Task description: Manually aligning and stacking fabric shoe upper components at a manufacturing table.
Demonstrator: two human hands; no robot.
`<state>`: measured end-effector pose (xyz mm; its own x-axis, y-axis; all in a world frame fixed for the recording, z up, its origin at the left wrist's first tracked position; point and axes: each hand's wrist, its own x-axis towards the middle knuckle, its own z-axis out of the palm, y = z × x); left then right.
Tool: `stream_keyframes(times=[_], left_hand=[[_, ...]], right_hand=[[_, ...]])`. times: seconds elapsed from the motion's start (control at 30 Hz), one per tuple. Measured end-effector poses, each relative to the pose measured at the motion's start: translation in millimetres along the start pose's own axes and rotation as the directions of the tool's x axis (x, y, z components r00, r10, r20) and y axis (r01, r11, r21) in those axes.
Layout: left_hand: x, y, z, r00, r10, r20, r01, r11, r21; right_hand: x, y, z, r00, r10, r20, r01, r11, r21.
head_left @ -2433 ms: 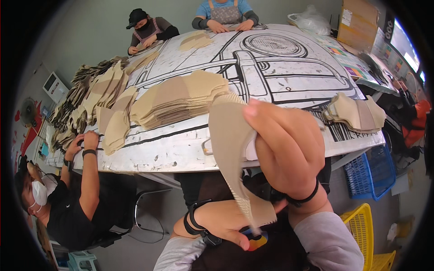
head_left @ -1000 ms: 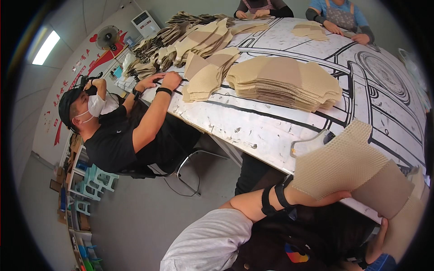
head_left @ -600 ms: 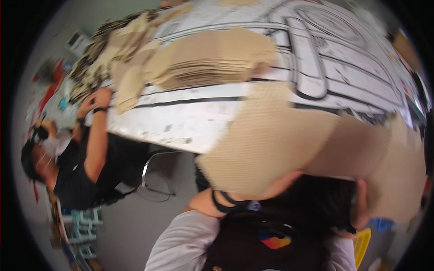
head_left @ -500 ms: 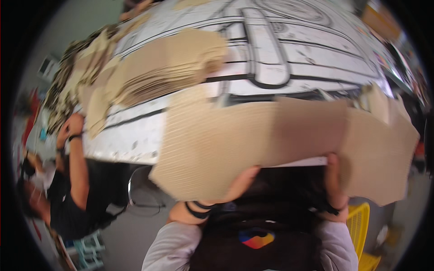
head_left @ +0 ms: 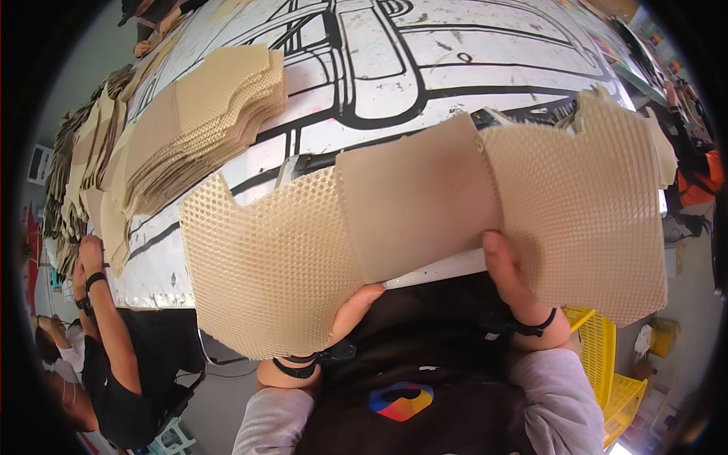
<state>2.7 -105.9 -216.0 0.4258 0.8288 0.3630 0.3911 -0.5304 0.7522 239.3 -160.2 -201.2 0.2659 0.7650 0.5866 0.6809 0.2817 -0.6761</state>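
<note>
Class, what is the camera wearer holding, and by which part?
The left hand and right hand hold a beige mesh fabric piece by its lower edge, near its brown middle panel.

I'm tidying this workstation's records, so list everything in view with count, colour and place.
Fabric panel: 1, beige mesh with brown middle, held front centre
Fabric stack: 1, beige and brown, table's left half
Fabric piles: several, beige to dark brown, far left
Table: 1, white with black line drawing, behind panel
Basket: at least 1, yellow, lower right
Stool: 1, pale green, lower left
Co-worker: 1 in black, lower left; others partly visible
Sleeves: 2, light grey, bottom
Left grip: 1, bare, panel's lower edge
Right grip: 1, bare, panel's lower edge, right of centre
</note>
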Motion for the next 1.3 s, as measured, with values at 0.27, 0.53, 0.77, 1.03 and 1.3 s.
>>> stream_keyframes(times=[0.27,0.53,0.77,1.03,1.3], left_hand=[[-4.2,-9.6,-2.1,0.982,0.148,0.115,-0.166,0.971,0.17],[-3.6,12.6,-10.2,0.989,0.115,0.099,-0.145,0.903,0.404],[1.6,8.9,-6.4,0.994,0.013,0.108,-0.03,0.987,0.159],[2.6,8.3,-14.6,0.991,0.089,0.098,-0.114,0.951,0.287],[5.5,-1.2,-6.3,0.976,0.045,-0.211,-0.022,0.994,0.109]], right_hand=[[9.6,-0.1,-3.6,0.997,0.071,0.018,-0.074,0.97,0.23],[8.4,-5.8,-10.6,0.998,0.045,0.033,-0.044,0.999,-0.013],[4.8,-5.5,-10.2,0.984,0.172,-0.047,-0.169,0.984,0.056],[5.5,-9.4,-7.5,0.986,0.165,0.033,-0.165,0.986,-0.005],[0.4,-24.6,-18.5,0.967,0.113,0.229,-0.055,0.968,-0.246]])
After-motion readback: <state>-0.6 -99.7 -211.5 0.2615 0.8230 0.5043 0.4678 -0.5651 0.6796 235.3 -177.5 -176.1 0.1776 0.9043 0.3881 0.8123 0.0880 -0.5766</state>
